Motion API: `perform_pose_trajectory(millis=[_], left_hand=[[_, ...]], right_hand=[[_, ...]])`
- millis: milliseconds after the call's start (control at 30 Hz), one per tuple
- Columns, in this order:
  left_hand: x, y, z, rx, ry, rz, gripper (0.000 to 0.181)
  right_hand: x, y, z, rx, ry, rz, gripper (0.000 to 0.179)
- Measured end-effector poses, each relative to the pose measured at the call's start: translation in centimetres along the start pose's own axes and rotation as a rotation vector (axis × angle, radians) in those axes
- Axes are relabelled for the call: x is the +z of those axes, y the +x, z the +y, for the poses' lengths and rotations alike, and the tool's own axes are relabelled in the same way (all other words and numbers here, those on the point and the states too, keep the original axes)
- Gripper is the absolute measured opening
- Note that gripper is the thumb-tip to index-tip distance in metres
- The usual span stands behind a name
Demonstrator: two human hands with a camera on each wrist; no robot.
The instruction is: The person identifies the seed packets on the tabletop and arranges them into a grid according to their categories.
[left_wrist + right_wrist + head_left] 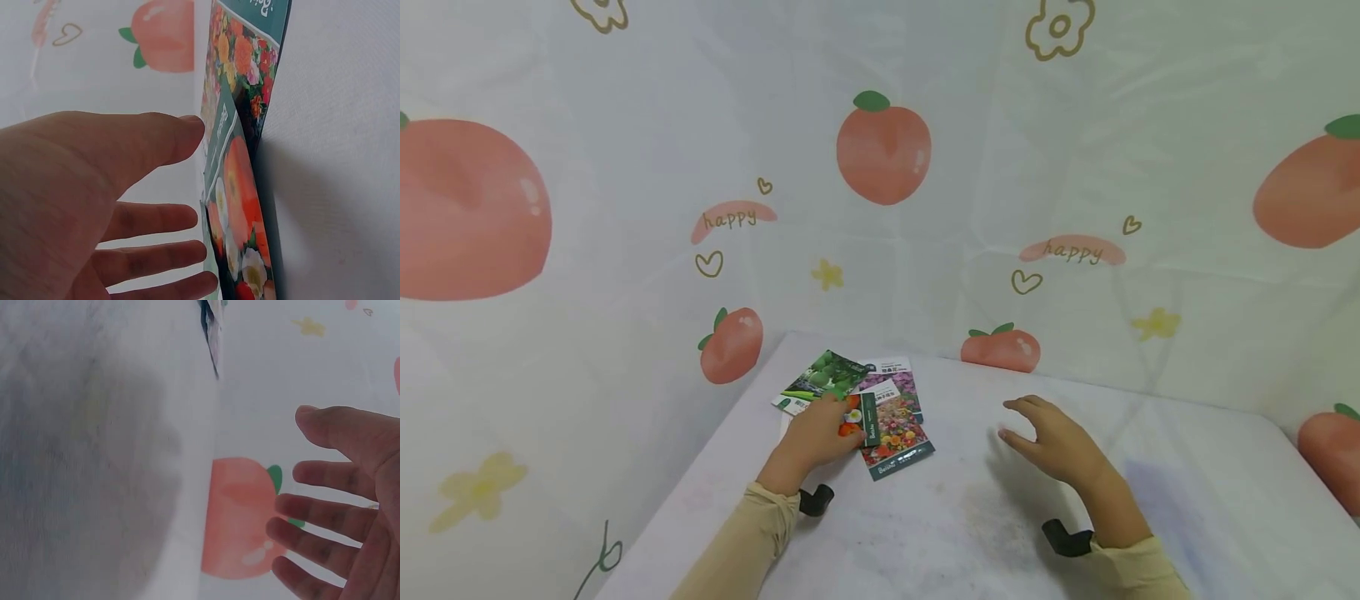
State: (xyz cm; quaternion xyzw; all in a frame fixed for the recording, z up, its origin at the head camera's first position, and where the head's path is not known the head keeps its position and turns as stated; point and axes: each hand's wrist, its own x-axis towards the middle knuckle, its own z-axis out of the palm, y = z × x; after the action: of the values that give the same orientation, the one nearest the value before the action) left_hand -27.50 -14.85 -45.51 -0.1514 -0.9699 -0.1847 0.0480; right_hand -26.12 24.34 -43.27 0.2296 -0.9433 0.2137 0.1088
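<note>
Several flat seed packets lie in an overlapping group at the back left of the table. My left hand [817, 432] is over the packet with orange and white flowers [240, 206], its fingers fairly straight and the thumb tip close to that packet's dark green end. Partly beneath it lies a mixed-flower packet [895, 429]. Behind are a purple-flower packet [906, 385] and a packet picturing green fruit [827, 375]. To the right, my right hand [1056, 437] hovers above the table with fingers spread and loosely bent, holding nothing.
The white table [955, 533] meets a hanging cloth [925, 275] printed with fruit, hearts and "happy" along its back and sides. A black wrist piece [816, 500] sits on the left wrist, and another black piece [1066, 538] on the right.
</note>
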Motion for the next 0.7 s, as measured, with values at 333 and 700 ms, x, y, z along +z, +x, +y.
perform_pose_trajectory(millis=[333,700], left_hand=[[0.3,-0.1,0.2,0.026,-0.01,0.015,0.044],[0.5,0.0,0.6,0.077,0.005,0.044,0.039]], right_hand=[[1.2,1.5,-1.4,-0.01,0.012,-0.024,0.043],[3.0,3.3,-3.0,0.0,0.016,-0.103,0.046]])
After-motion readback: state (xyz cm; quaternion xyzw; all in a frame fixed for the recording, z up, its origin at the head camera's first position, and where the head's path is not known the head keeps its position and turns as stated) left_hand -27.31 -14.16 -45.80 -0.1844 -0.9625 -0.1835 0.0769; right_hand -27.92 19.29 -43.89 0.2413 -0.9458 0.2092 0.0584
